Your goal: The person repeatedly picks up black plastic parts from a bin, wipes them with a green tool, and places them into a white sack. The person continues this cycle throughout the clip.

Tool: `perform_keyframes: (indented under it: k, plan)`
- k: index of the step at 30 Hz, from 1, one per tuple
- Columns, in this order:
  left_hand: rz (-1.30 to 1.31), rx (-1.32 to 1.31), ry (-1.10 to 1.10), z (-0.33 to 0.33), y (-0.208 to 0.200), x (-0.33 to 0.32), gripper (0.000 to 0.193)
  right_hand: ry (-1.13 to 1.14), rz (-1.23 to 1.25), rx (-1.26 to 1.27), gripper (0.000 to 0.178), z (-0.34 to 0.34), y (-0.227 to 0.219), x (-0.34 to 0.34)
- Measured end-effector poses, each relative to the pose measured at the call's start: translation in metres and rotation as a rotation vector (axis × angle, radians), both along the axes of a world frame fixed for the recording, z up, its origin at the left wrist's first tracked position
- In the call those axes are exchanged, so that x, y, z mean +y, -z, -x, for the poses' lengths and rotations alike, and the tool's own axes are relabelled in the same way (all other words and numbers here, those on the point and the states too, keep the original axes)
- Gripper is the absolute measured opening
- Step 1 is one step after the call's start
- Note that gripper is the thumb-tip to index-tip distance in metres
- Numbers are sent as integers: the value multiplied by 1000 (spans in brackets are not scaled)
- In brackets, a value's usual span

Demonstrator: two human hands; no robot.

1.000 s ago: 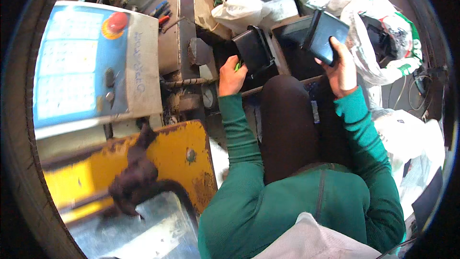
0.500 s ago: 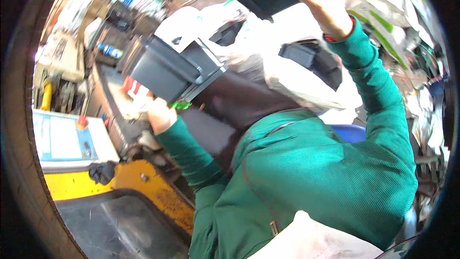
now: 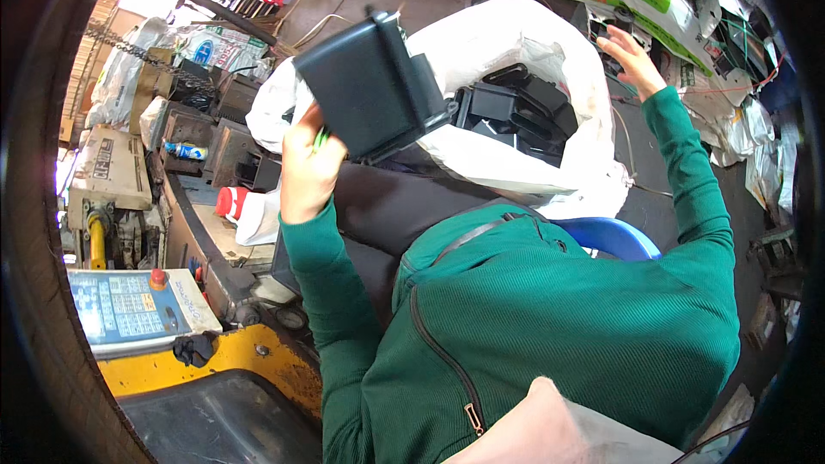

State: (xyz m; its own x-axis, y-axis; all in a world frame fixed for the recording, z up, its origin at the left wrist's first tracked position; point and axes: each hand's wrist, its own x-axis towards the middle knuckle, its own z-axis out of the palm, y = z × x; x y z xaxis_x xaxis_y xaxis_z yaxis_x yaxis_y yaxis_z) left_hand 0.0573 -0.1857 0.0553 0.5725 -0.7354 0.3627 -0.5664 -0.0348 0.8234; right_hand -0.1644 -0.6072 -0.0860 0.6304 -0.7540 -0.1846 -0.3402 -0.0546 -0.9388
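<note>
Both arms have swung toward a white woven sack at twelve o'clock, filled with black moulded plastic parts. Left hand is clamped on a black boxy plastic housing; right hand, fingers spread apart, reaches at one o'clock.
</note>
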Motion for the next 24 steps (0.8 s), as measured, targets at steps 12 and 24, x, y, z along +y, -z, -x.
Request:
perform_keyframes:
  k: [12,24]
  plan:
    - [-415,-364,-81,-38,37,-114,47,-21,-405,-194,73,14,73,42]
    - [-104,808,-155,-68,126,-107,30,279,-568,-405,41,15,50,49]
